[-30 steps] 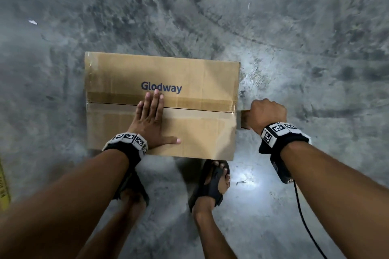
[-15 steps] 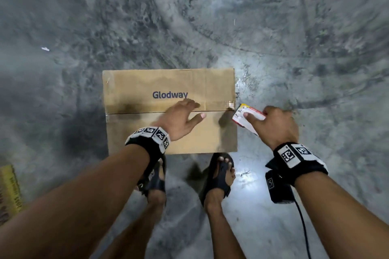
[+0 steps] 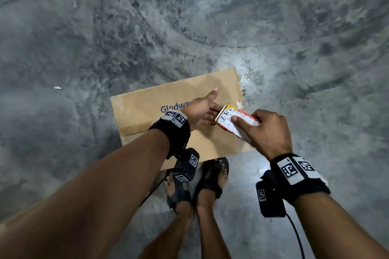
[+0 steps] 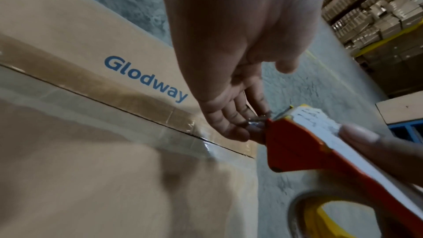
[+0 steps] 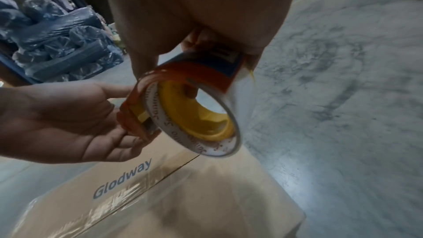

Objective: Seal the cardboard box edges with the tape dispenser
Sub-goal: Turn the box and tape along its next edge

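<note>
From the head view, the right hand [image 3: 267,132] grips the tape dispenser [image 3: 235,122] above the Glodway cardboard box [image 3: 147,109] on the concrete floor [image 3: 84,38]. From the left wrist, the left hand [image 4: 231,71] reaches with straight fingers [image 4: 225,124] touching the dispenser's front end. From the right wrist, the tape roll [image 5: 194,115] sits just beyond the right fingers, over the taped seam [image 5: 128,193].

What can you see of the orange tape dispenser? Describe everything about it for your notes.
The orange plastic tape dispenser has a white label on top, a yellow hub and a roll of clear tape. It is held in the air above the right end of the brown cardboard box, near its taped centre seam. The right hand grips its body; the left hand's fingers touch its front, cutter end.
</note>
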